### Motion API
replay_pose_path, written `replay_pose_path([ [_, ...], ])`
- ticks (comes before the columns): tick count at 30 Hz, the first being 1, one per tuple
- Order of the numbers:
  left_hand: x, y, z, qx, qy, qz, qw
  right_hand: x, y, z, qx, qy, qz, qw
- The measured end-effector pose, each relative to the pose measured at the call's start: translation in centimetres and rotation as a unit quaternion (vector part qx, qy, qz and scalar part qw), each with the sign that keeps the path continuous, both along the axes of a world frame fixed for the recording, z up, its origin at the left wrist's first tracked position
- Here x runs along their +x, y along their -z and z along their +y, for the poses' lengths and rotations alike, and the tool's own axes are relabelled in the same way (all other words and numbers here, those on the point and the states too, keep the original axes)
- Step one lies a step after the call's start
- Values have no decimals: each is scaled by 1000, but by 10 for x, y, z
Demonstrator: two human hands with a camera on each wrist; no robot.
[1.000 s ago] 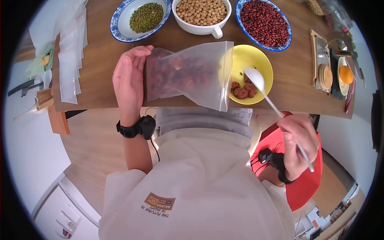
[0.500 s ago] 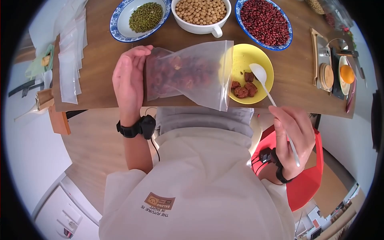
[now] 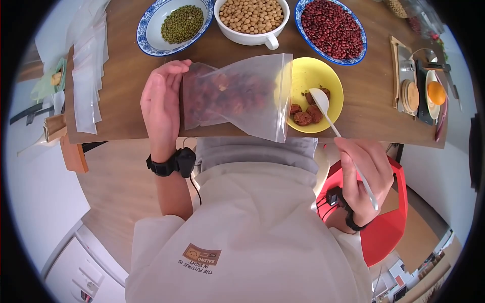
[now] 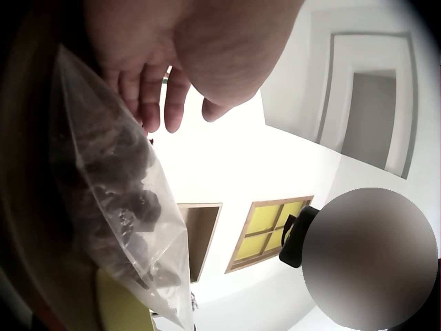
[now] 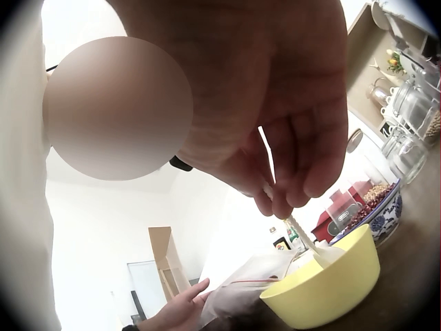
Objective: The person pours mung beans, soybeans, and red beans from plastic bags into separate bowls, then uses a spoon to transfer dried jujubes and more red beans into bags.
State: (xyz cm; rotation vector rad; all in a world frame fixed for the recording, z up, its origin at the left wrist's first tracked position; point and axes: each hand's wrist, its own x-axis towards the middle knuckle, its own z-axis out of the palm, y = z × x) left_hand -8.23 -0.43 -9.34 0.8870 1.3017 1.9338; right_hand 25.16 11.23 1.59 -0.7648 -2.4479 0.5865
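My right hand pinches the handle of a white spoon near the table's front edge. The spoon's bowl is inside a yellow bowl, over several wrinkled reddish-brown dried pieces. In the right wrist view, the spoon dips behind the yellow bowl's rim, its tip hidden. A clear zip bag with dark red pieces in it lies on its side, its zip end overlapping the bowl's left rim. At the bag's other end rests my left hand, fingers extended and loosely bent along it, gripping nothing.
Behind stand a blue-rimmed dish of green beans, a white handled cup of chickpeas and a dish of red beans. Flat zip bags lie at the left. On the right are a wooden-framed tray and an orange ball-like thing.
My right hand has shifted left, and the spoon handle has swung with it. The spoon's bowl moved right, then back left over the pieces. Left hand and bag stay put.
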Motion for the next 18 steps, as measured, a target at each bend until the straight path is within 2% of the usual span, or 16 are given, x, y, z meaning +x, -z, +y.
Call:
replay_pose_path([
  [3,1,0,-2,-3,-4,15,1000,-3,4,2,-35,1,13,999],
  [13,1,-1,0,-3,-4,9,1000,-2,8,4,-20,15,3,1000],
  [16,1,-1,-1,-4,-4,18,1000,-3,11,2,-70,34,20,997],
  [18,2,-1,-1,-4,-1,21,1000,-2,16,3,-173,88,60,979],
])
